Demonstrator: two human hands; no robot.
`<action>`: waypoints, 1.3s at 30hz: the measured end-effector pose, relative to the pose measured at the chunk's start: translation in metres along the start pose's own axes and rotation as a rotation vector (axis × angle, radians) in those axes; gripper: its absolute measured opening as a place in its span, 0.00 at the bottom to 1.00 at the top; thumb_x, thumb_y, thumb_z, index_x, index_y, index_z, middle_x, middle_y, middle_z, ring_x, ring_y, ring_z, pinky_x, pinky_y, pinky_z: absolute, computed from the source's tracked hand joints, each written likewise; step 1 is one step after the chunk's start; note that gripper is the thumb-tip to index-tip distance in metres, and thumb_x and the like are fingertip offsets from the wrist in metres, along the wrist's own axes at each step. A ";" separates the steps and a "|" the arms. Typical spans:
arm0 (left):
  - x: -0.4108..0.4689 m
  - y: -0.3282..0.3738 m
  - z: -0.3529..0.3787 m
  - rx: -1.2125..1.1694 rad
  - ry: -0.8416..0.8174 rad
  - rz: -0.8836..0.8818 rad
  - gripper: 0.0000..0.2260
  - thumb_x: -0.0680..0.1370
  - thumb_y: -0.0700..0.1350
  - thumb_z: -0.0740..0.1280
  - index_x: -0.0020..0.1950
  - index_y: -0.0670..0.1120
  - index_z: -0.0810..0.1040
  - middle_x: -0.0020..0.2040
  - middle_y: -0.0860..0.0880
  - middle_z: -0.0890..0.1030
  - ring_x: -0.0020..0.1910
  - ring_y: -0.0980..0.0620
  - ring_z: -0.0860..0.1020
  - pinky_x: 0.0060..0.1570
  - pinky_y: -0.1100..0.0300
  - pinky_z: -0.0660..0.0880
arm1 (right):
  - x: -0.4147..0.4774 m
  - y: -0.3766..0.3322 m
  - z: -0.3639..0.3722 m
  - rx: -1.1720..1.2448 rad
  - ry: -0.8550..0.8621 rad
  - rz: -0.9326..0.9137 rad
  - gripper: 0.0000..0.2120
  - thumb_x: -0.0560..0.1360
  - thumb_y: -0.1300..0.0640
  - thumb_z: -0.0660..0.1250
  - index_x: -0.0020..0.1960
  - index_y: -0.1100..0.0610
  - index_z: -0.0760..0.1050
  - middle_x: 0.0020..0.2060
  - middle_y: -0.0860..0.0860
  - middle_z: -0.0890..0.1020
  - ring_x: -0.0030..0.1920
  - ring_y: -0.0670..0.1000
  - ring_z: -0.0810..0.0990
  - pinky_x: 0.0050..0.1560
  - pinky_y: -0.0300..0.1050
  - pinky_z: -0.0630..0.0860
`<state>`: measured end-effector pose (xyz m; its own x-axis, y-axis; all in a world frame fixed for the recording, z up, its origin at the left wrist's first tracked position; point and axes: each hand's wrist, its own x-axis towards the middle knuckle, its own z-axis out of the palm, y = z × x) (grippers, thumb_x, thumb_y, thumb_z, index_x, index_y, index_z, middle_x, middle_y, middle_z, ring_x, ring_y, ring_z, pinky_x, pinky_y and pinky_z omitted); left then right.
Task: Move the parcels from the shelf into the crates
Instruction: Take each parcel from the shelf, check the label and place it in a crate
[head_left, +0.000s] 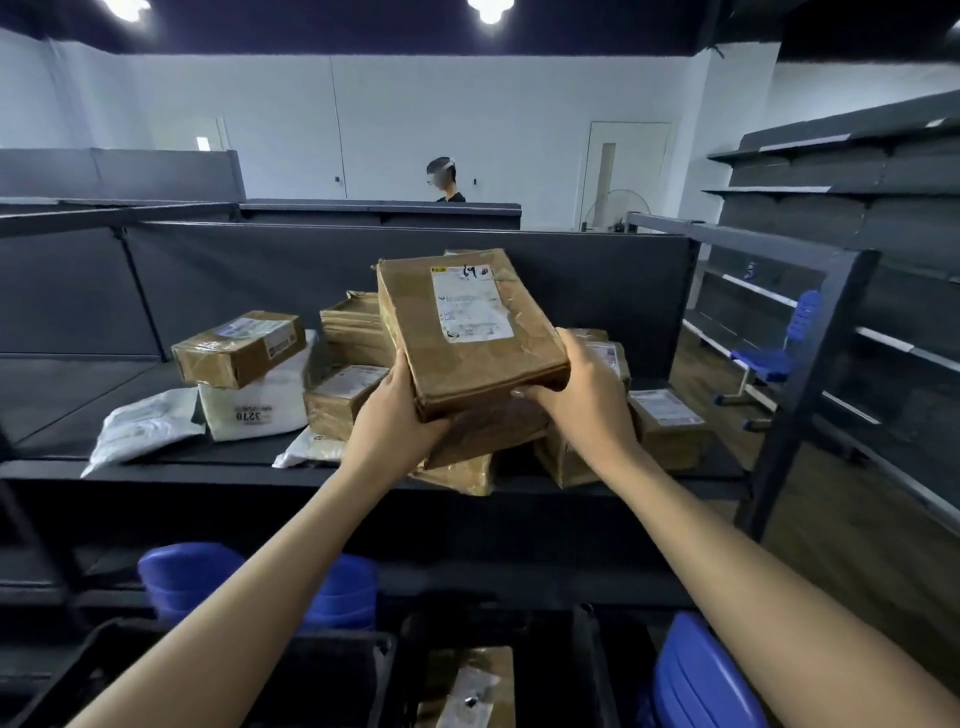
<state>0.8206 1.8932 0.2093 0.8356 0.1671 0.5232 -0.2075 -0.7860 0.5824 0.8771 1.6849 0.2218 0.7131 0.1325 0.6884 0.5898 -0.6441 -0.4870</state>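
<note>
Gripping a flat brown parcel (470, 332) from both sides, I hold it tilted over the pile at 12 o'clock. My left hand (400, 415) clasps its near left corner. My right hand (582, 384) wraps the near right edge, fingers (527, 393) curled underneath. Its white label faces up with "69" handwritten on it. I cannot tell whether it clears the boxes below.

The dark shelf (78, 395) carries the other parcels. Brown boxes (353, 327) crowd under and around the one I hold. At 10 o'clock a small brown box (239, 348) rests on a white bag (254, 410) marked 3270. A white mailer (145, 423) lies at 9 o'clock, just beside the bag.

Below the shelf at 6 o'clock stand two black crates side by side. The left crate (363, 670) shows only its rim, and the right crate (587, 675) holds a labelled brown packet (467, 686). Blue seats (189, 571) show at 7 and 5 o'clock.

White walls (285, 114) meet a dark ceiling with round lights (491, 8). Another person (444, 179) stands behind a grey partition at 12 o'clock. A door (626, 166) and a fan (608, 210) sit at 1 o'clock. Grey racks (857, 171) run along 2 o'clock, with a blue chair (779, 353) on the wood floor (701, 374) at 3.
</note>
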 end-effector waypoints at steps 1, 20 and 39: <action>-0.012 0.001 -0.003 -0.031 0.005 0.013 0.40 0.63 0.50 0.69 0.73 0.57 0.58 0.58 0.50 0.81 0.55 0.46 0.78 0.43 0.60 0.68 | -0.012 -0.004 -0.004 -0.010 0.015 0.001 0.34 0.66 0.48 0.77 0.68 0.53 0.68 0.56 0.50 0.81 0.56 0.49 0.79 0.48 0.38 0.75; -0.243 0.019 -0.077 -0.519 -0.125 -0.005 0.34 0.67 0.59 0.72 0.72 0.58 0.65 0.57 0.69 0.79 0.56 0.70 0.76 0.50 0.80 0.69 | -0.249 -0.093 -0.037 0.042 0.211 0.001 0.39 0.68 0.41 0.68 0.71 0.64 0.67 0.62 0.56 0.78 0.62 0.46 0.74 0.59 0.27 0.66; -0.350 -0.015 -0.037 -0.496 -0.104 -0.192 0.31 0.76 0.40 0.69 0.76 0.55 0.62 0.68 0.60 0.74 0.66 0.64 0.72 0.59 0.74 0.70 | -0.327 -0.084 -0.047 0.424 -0.236 0.537 0.19 0.77 0.59 0.67 0.66 0.46 0.74 0.45 0.33 0.83 0.50 0.33 0.80 0.51 0.27 0.74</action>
<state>0.5127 1.8684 0.0410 0.9230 0.2002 0.3287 -0.2401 -0.3677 0.8984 0.5766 1.6603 0.0623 0.9803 0.0699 0.1849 0.1976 -0.3242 -0.9251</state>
